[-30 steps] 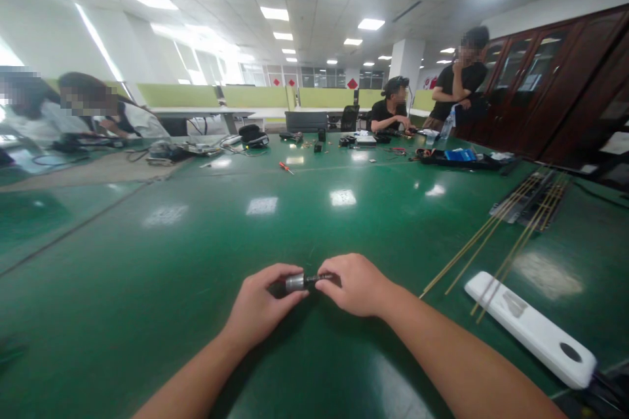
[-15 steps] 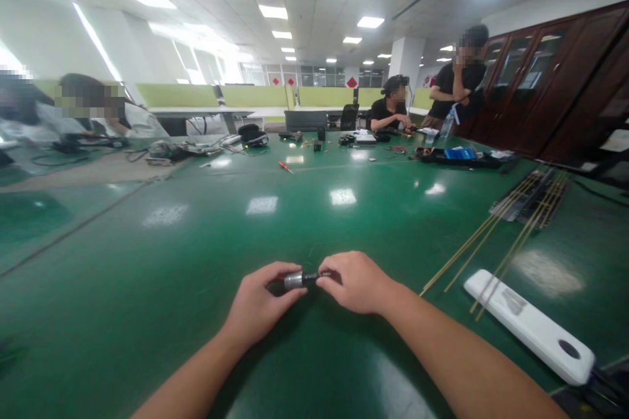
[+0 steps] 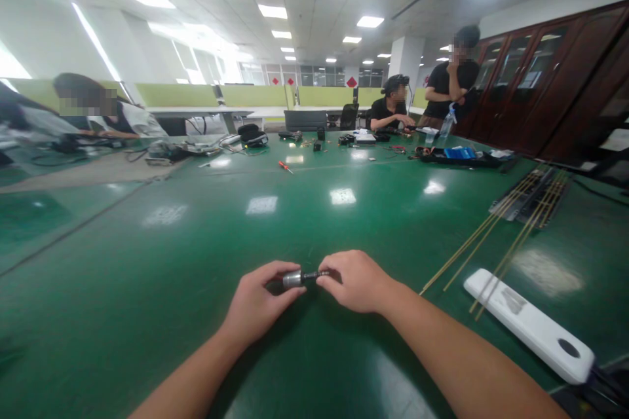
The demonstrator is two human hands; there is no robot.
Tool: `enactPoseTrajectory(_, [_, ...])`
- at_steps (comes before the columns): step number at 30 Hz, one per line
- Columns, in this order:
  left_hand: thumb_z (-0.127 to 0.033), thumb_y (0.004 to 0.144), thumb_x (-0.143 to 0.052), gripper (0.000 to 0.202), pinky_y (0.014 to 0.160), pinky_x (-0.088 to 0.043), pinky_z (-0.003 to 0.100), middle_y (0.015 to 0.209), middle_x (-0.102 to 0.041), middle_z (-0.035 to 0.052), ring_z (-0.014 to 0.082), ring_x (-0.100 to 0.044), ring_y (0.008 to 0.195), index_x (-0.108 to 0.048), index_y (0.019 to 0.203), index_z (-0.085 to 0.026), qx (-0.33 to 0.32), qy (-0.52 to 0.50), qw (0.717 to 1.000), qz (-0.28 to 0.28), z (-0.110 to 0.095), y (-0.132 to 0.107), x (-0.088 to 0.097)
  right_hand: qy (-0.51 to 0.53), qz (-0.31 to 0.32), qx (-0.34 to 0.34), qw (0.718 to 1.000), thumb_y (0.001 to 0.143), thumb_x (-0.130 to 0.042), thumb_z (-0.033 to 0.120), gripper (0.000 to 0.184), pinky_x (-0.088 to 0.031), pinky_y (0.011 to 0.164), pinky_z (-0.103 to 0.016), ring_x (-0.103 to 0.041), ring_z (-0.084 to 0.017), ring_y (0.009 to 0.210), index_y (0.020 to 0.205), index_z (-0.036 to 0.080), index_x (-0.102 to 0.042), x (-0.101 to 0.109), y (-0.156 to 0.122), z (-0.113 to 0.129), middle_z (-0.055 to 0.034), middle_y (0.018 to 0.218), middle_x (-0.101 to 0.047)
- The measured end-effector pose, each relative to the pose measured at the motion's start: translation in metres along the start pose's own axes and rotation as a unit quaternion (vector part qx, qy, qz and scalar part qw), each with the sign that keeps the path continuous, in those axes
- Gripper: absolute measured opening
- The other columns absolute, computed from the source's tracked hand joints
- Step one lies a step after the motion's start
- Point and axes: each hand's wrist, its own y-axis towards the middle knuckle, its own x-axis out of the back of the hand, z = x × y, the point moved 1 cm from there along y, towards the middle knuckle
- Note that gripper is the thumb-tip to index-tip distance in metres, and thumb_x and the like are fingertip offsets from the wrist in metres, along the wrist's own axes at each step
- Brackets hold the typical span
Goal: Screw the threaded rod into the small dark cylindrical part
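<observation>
Cylinder (image 3: 292, 279) sits gripped in curled left hand (image 3: 256, 301); right hand (image 3: 358, 283) pinches its dark shaft (image 3: 312, 275).

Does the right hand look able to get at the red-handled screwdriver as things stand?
Probably not without leaning forward: the red-handled screwdriver lies well across the green table, and the right hand is pinching the end of a dark shaft.

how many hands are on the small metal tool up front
2: the left hand grips its silver cylinder, and the right hand pinches the end of its dark shaft. Some fingers are hidden, but no third hand shows there.
</observation>
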Motion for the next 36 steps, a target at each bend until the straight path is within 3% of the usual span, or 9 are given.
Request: enactPoseTrajectory(36, [-0.039,0.077,-0.077,0.03,0.084,-0.057,0.031,0.098,-0.075,0.0024,0.0199,-0.071,0.087,-0.071,0.101,-0.023,0.007,-0.003,1.0,-0.002,0.007,-0.001,0.002,0.003,-0.007,-0.006,1.0,0.093,-0.059,0.034,0.018,-0.038,0.067,-0.025,-0.06,-0.015,0.074,0.095,0.021,-0.071,0.001,0.0,-0.002,-0.0016,0.083,-0.071])
